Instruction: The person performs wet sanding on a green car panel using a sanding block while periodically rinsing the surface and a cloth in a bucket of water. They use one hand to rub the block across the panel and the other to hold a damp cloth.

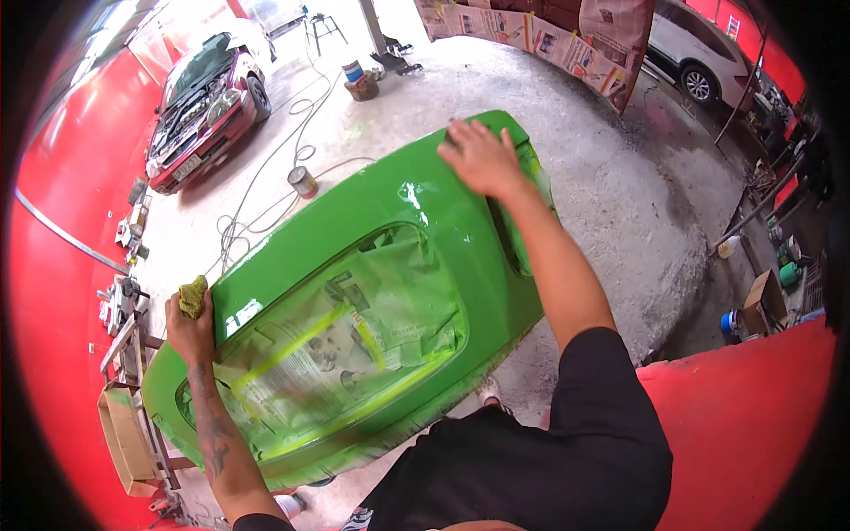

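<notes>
A bright green car door panel (443, 239) lies flat across a stand, running from the left hand up to the right hand. Its window opening, between the two hands, is masked with newspaper (354, 336) streaked with green overspray.

The right hand (482, 157) rests at the far end of the panel, palm down with fingers spread flat, pressing a dark piece, hard to make out, against the paint near the far edge. The left hand (188, 323) grips the near-left edge of the panel and is closed around a crumpled yellow-green cloth (193, 296).

Beyond the right hand the concrete floor (620, 203) opens wide, up to a paper-masked red wall and a white car (695, 53). Off the panel's long edge, past the left hand, hoses (266, 186) loop over the floor near a small tin can (303, 181), with a red car (204, 106), hood up, farther out. Just left of the left hand stand a metal rack (124, 332) and a cardboard box (124, 438), leaving little room on that side.
</notes>
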The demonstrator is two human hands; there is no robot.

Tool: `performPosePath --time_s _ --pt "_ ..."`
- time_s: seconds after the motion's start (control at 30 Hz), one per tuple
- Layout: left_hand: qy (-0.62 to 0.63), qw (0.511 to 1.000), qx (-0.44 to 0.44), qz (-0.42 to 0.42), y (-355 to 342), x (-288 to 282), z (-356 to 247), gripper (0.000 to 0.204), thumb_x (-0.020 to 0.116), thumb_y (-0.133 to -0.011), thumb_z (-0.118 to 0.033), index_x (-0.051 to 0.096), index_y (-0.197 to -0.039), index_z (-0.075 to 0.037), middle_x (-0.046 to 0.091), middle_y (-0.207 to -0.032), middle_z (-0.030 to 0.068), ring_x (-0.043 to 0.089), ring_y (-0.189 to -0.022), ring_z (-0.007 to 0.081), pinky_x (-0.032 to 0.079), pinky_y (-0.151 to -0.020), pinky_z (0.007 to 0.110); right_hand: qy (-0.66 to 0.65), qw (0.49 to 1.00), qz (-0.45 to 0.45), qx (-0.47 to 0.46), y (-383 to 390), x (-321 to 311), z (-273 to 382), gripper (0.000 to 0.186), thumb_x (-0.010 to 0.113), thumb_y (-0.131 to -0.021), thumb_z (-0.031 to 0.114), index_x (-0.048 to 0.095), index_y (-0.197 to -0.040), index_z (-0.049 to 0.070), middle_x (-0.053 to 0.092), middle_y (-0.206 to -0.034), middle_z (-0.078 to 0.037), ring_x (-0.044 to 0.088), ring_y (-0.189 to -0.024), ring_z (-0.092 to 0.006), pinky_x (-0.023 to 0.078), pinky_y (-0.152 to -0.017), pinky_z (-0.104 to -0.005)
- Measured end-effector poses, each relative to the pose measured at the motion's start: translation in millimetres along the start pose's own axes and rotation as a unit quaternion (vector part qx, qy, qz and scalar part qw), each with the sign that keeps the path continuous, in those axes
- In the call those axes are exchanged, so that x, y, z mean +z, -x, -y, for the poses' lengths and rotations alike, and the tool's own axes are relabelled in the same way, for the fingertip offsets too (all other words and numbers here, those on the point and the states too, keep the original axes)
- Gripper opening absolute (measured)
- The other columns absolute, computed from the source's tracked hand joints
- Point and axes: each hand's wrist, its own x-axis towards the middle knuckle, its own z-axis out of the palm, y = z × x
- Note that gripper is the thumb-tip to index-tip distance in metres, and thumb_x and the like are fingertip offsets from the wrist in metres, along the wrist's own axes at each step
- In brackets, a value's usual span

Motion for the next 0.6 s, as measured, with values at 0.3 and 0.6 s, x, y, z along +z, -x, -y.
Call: performPosePath --time_s 0.3,0.6 --pt "-0.011 1.000 0.016 -0.010 1.7 -0.3 4.5 0.037 0.079 -0.085 -0.033 0.065 -0.105 -0.005 0.063 -0.101 0.0112 0.066 -0.091 0.0337 0.052 -0.076 0.042 0.022 0.999 -0.042 0.025 41.3 14.6 14.9 0.069 0.032 -0.102 0.055 0.036 -0.155 0.010 0.029 -0.164 -0.007 0.028 -0.150 -0.0286 0.014 -0.122 -0.0598" --pt "0.010 1.000 0.013 -0.003 -1.4 1.7 -5.0 0.039 0.079 -0.085 -0.035 0.065 -0.107 -0.005 0.064 -0.102 0.0122 0.066 -0.092 0.0351 0.052 -0.077 0.043 0.031 0.989 -0.063 0.128 22.5 -1.0 -39.7 0.069 0.033 -0.102 0.055 0.039 -0.152 0.008 0.029 -0.164 -0.010 0.027 -0.150 -0.0357 0.017 -0.120 -0.0610"
